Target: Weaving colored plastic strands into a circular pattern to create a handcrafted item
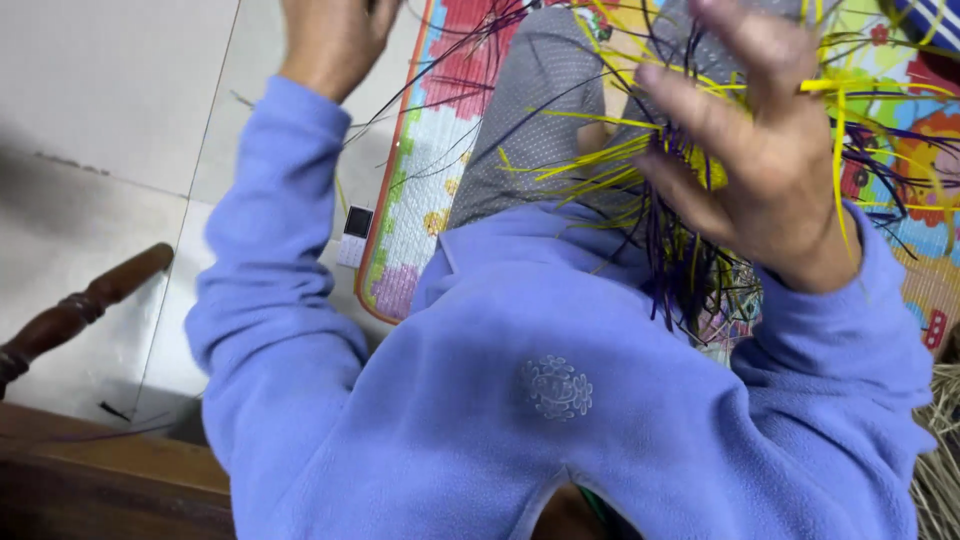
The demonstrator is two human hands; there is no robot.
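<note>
My right hand (765, 165) is raised over my lap with its fingers spread and blurred. Yellow plastic strips (590, 150) pass between its thumb and palm and fan out to both sides. Dark purple strips (668, 270) hang in a bunch below that hand, down to a small woven piece (735, 300) at my wrist. My left hand (335, 40) is lifted at the top left with curled fingers, cut off by the frame edge. Thin dark strands (440, 60) run near it; whether it holds one is hidden. My grey-trousered knee (530, 110) lies under the strips.
I wear a blue fleece top (520, 400). A colourful play mat (420, 200) covers the pale tiled floor (110, 90). A small white phone (353, 236) lies at the mat's edge. Dark wooden furniture with a turned leg (70, 315) stands at the lower left. Straw-like fibres (940, 450) are at the right.
</note>
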